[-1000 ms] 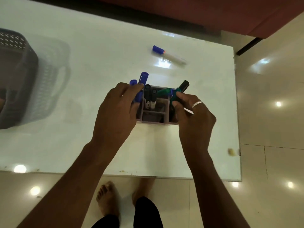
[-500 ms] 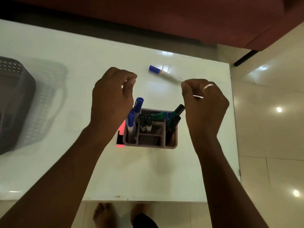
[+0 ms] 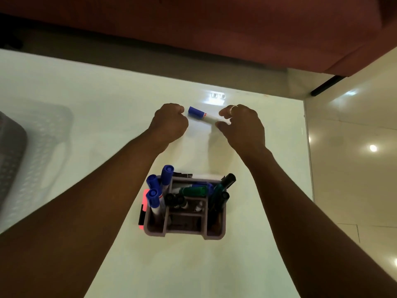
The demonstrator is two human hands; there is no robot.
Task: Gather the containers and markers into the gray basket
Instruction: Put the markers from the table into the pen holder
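A white glossy table [image 3: 90, 117] fills most of the view, with a dark red sofa [image 3: 214, 29] seen beyond its far edge and pale floor tiles [image 3: 354, 168] to the right. The gray basket [image 3: 10, 160] is cut off by the left edge of the frame, well apart from everything else on the table; its perforated wall is mirrored in the tabletop.

Near the middle of the table a compartmented holder [image 3: 184, 214] is seen standing upright, filled with markers: three blue-capped ones [image 3: 160, 186] in its left section, black-capped ones in the centre, a green one [image 3: 194, 191] lying across the top, and dark ones leaning out at the right. A pink highlighter [image 3: 143, 208] is pressed against the holder's left outer wall.

Both forearms are stretched past the holder toward the far side of the table. The left hand [image 3: 170, 123] is curled into a loose fist with nothing visibly held, just beside the blue cap of a loose marker [image 3: 203, 116] that lies on the table. The right hand [image 3: 242, 123] is placed at the marker's white barrel end, thumb and forefinger parted around it; whether the fingers are already touching the barrel cannot be told, as that end is blurred.
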